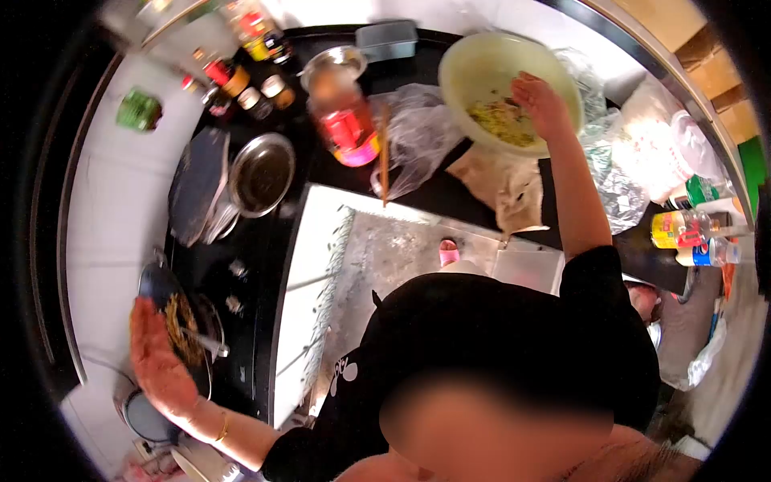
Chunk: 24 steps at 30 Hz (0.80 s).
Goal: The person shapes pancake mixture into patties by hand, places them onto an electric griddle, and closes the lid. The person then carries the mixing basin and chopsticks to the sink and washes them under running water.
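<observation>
- As the right hand (540,104), grip unclear, reaches over a round, pale-green plastic bowl (463,76) near the black worktop's (442,193) far edge,
- the open left hand (161,361) lies farther off, beside a dark, round pan (157,281).

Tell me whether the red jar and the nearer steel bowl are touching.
Apart: the head view shows a strip of black counter between the jar and the bowl.

**Bottles on both sides of the frame**

Capped bottles (241,84) cluster on the black tabletop (317,165) at upper left; a grey plastic container (386,40) sits at top centre. Drink bottles (683,230) lie at right, below cardboard boxes (711,74). A pink slipper (449,256) shows near the centre.
</observation>
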Tool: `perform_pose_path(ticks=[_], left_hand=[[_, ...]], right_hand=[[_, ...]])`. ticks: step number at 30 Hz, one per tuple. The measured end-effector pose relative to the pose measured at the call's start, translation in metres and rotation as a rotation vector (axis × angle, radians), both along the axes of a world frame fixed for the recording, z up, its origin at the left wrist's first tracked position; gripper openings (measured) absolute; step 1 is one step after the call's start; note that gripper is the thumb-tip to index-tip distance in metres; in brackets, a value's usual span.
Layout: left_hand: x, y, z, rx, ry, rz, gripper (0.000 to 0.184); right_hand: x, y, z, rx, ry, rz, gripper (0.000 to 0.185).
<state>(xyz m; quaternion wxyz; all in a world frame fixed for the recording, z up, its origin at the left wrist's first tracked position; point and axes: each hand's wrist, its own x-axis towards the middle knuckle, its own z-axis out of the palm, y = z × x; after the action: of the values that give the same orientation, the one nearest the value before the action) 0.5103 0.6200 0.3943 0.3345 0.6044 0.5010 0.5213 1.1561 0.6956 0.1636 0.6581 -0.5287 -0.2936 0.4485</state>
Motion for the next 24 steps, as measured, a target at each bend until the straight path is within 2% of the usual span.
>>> perform_pose_path(ticks=[1, 4, 6, 8, 10, 11, 13, 15, 17, 19, 21, 22, 24], left_hand=[[0.036, 0.018, -0.01, -0.039, -0.125, -0.181, 0.054], [0.17, 0.064, -0.042, -0.285, -0.311, -0.52, 0.058], [0.251, 0.09, -0.071, -0.503, -0.482, -0.735, 0.056], [0.322, 0.113, -0.114, -0.671, -0.535, -0.847, 0.053], [0.385, 0.139, -0.161, -0.836, -0.597, -0.916, 0.045], [0.415, 0.151, -0.18, -0.941, -0.679, -0.945, 0.041], [0.474, 0.164, -0.201, -0.922, -0.263, -0.855, 0.036], [0.517, 0.172, -0.231, -1.045, -0.318, -0.683, 0.032], [0.522, 0.184, -0.258, -0.419, 0.275, -0.901, 0.03], [0.537, 0.197, -0.295, -0.505, 0.319, -0.904, 0.03], [0.572, 0.215, -0.334, -1.317, -0.183, -0.657, 0.033], [0.578, 0.215, -0.336, -1.377, -0.195, -0.692, 0.034], [0.586, 0.216, -0.339, -1.496, -0.216, -0.76, 0.038]], right_hand=[[0.028, 0.002, -0.012, -0.084, -0.079, 0.055, 0.035], [0.049, 0.002, -0.001, -0.285, -0.127, 0.079, 0.027], [0.084, 0.009, -0.034, -0.418, -0.825, 0.382, 0.025], [0.095, 0.007, -0.045, -0.639, -1.003, 0.506, 0.025], [0.077, 0.009, -0.03, -0.93, -0.653, 0.422, 0.027], [0.081, 0.008, -0.04, -0.879, -0.662, 0.446, 0.028], [0.084, 0.009, -0.065, -0.801, -0.668, 0.468, 0.03], [0.078, 0.013, -0.082, -0.779, -0.642, 0.448, 0.03], [0.07, 0.021, -0.095, -0.715, -0.654, 0.392, 0.029], [0.062, 0.028, -0.106, -0.585, -0.71, 0.322, 0.028], [0.03, 0.023, -0.043, -0.586, -0.429, 0.288, 0.027], [0.02, 0.023, -0.02, -0.581, -0.29, 0.27, 0.026], [0.032, 0.041, -0.06, -0.674, -0.437, 0.292, 0.025]])
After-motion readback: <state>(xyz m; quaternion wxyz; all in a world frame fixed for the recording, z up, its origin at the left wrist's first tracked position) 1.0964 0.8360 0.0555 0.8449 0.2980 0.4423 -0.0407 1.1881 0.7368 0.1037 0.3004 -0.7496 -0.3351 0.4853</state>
